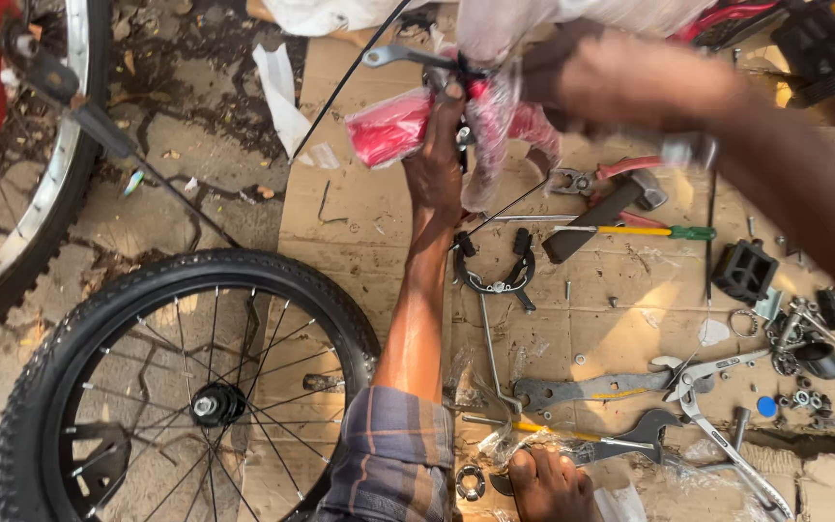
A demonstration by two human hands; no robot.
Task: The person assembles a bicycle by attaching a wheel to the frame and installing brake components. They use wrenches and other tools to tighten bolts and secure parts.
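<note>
Left hand (437, 169): reaches straight forward from a plaid sleeve (393, 459), forearm extended over the cardboard (359, 242); fingers closed round the red frame (393, 126), apparently to steady it
Right hand (620, 82): comes in from the upper right, blurred; it lies over the wrapped part of the frame, but whether its fingers are closed cannot be told
Red frame: held above the cardboard at top centre, still in clear plastic wrap (a metal lever juts out to its left)
Wheel (186, 387): lies flat on the ground at lower left, well apart from both hands
Tools: hammer (611, 208), screwdriver (630, 231) and pliers (591, 179) lie just below the hands, probably kept within reach
Flat spanner (582, 390): on the cardboard nearer the person, beside a bare foot (548, 483)
Small parts (804, 338): nuts and a black pedal, scattered at right
</note>
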